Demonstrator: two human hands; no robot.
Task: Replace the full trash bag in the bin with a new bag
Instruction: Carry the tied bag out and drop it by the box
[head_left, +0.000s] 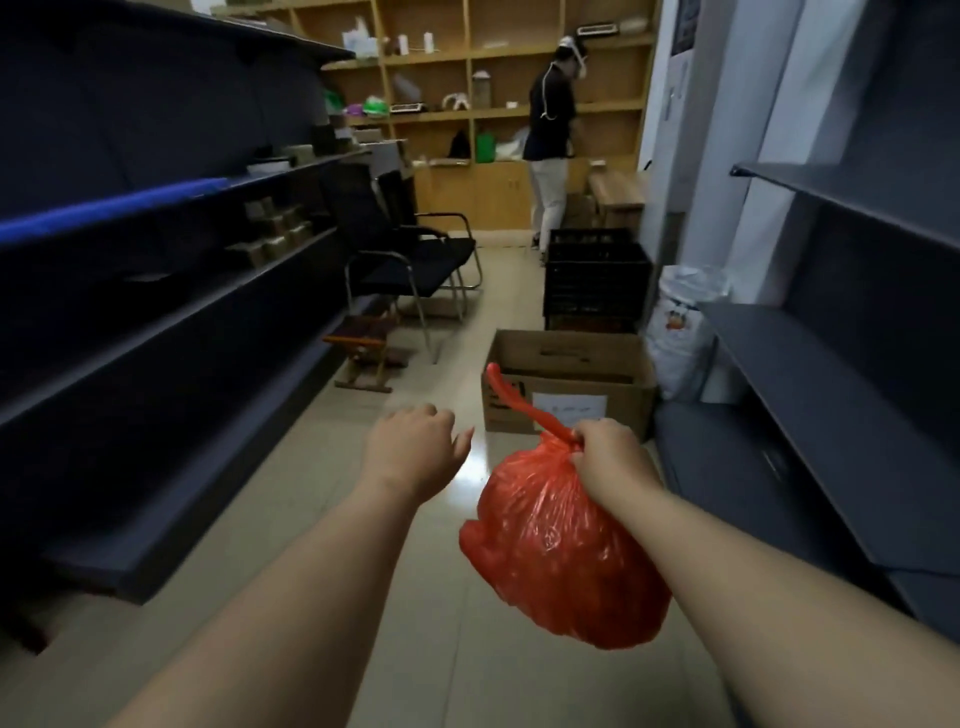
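Note:
A full red trash bag (561, 551) hangs in the air above the floor, its neck twisted into a strip that sticks up to the left. My right hand (610, 454) grips the bag at that neck. My left hand (415, 449) floats beside it to the left, holding nothing, its fingers loosely bent. No bin and no new bag are in view.
Dark shelving (156, 322) lines the left side and grey shelves (841, 395) the right, leaving a tiled aisle (426, 649). Ahead stand an open cardboard box (571, 389), black crates (597, 280), a white sack (680, 332), a small stool (366, 348) and chairs (410, 260). A person (550, 140) stands at the far wooden shelves.

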